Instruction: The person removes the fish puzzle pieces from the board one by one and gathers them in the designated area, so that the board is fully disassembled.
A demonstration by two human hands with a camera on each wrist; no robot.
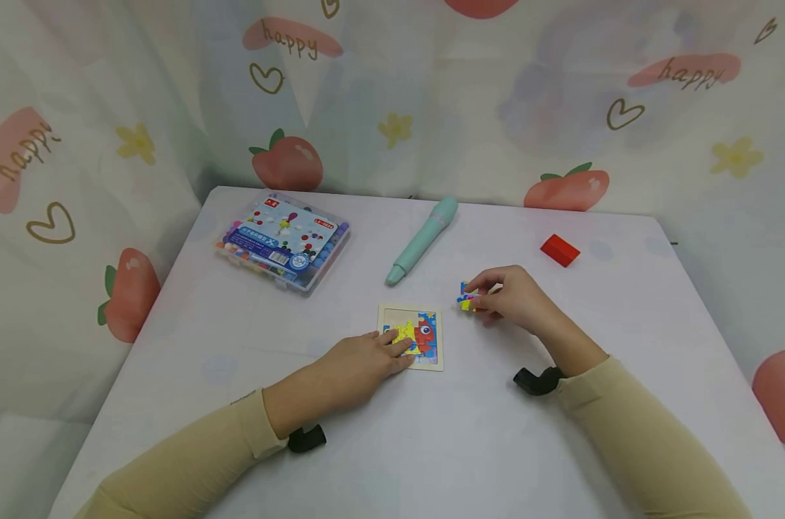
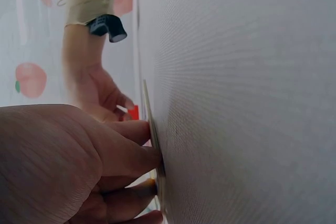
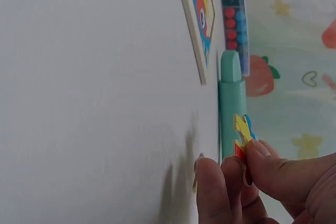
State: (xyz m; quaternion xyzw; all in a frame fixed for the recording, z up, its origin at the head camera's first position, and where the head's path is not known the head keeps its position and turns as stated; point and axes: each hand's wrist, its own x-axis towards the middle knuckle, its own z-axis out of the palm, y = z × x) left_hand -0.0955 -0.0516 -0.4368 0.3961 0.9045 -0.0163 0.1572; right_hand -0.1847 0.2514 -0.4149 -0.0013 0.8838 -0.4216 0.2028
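Note:
A small jigsaw board (image 1: 437,364) with a pale wooden frame lies flat on the table, a red and yellow picture partly filled in. My left hand (image 1: 356,366) rests on its left side, fingers extended over the yellow pieces and covering part of them. To the right of the board, my right hand (image 1: 512,297) pinches a puzzle piece (image 3: 242,126) between thumb and fingers, just above the table. The piece shows yellow, red and blue. Another piece (image 3: 197,170) sits by the fingertips in the right wrist view, partly hidden by them.
Behind the board lies a mint-green pen-shaped tube (image 1: 423,241). A clear plastic box (image 1: 287,241) of coloured balls stands at the back left. A red block (image 1: 560,250) lies at the back right. A patterned curtain (image 1: 431,94) hangs along the table's far edge.

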